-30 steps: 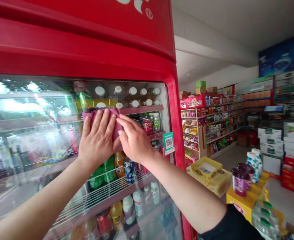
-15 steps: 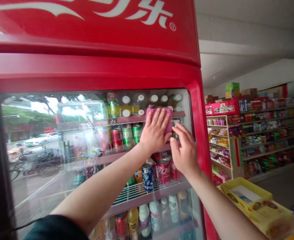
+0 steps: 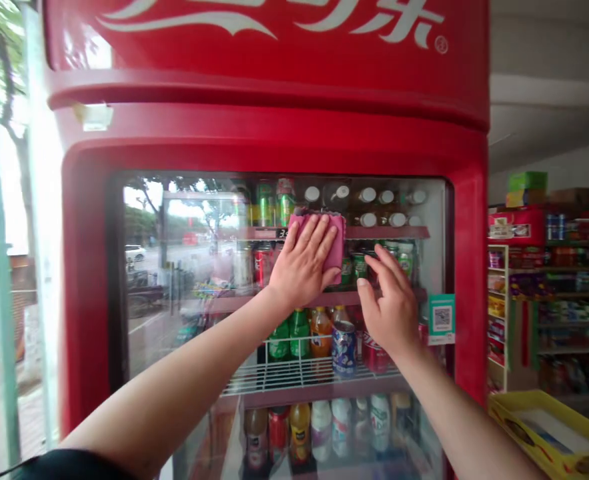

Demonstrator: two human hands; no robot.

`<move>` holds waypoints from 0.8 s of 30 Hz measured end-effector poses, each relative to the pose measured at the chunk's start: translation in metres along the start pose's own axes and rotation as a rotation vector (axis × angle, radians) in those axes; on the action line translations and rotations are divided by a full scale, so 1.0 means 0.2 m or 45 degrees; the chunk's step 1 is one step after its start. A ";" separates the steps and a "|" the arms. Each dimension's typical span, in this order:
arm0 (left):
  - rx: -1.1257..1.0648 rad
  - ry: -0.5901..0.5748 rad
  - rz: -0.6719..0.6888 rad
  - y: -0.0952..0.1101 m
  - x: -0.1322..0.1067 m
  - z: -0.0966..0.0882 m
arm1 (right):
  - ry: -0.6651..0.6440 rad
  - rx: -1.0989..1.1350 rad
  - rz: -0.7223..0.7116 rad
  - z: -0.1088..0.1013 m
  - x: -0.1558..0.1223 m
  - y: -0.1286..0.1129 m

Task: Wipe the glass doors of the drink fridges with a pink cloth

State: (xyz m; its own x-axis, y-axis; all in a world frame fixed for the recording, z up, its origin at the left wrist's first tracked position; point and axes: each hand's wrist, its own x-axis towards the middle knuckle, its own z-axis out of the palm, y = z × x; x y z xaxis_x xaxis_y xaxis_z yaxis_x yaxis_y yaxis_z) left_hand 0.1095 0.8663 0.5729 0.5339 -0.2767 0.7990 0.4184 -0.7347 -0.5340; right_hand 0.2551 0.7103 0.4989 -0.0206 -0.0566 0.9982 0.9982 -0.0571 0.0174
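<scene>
A red drinks fridge (image 3: 274,133) with a glass door (image 3: 184,280) fills the view. My left hand (image 3: 301,263) lies flat with spread fingers on a pink cloth (image 3: 335,243), pressing it against the upper middle of the glass. My right hand (image 3: 390,303) is just to the right of it, fingers spread and held loosely at the glass, holding nothing. Behind the glass, shelves carry cans and bottles (image 3: 324,333).
A QR sticker (image 3: 441,319) is on the door's right edge. Store shelves (image 3: 549,287) with goods run along the right. A yellow box (image 3: 549,433) sits at the lower right. A glass shopfront (image 3: 4,267) is to the left.
The view has swung left, bringing the fridge's left side into sight. My left hand has slid the cloth to the right on the glass; my right hand has come off it.
</scene>
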 end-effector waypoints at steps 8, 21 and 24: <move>0.049 0.045 -0.120 -0.52 -0.44 -0.18 | 0.005 0.221 -0.066 0.24 -0.03 -0.31; 0.136 0.191 -0.730 -0.88 -0.89 -0.31 | -0.092 0.395 -0.021 0.26 -0.18 -0.64; 0.148 0.211 -0.840 -0.74 -1.07 -0.24 | -0.114 0.376 0.033 0.20 -0.29 -0.66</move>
State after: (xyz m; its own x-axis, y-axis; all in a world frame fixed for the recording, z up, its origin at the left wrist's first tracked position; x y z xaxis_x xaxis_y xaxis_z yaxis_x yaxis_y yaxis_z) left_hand -0.1018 1.0033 0.4944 0.0254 0.1076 0.9939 0.6981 -0.7135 0.0594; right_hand 0.1258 0.7617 0.4418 -0.0031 0.0347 0.9994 0.9717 0.2361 -0.0052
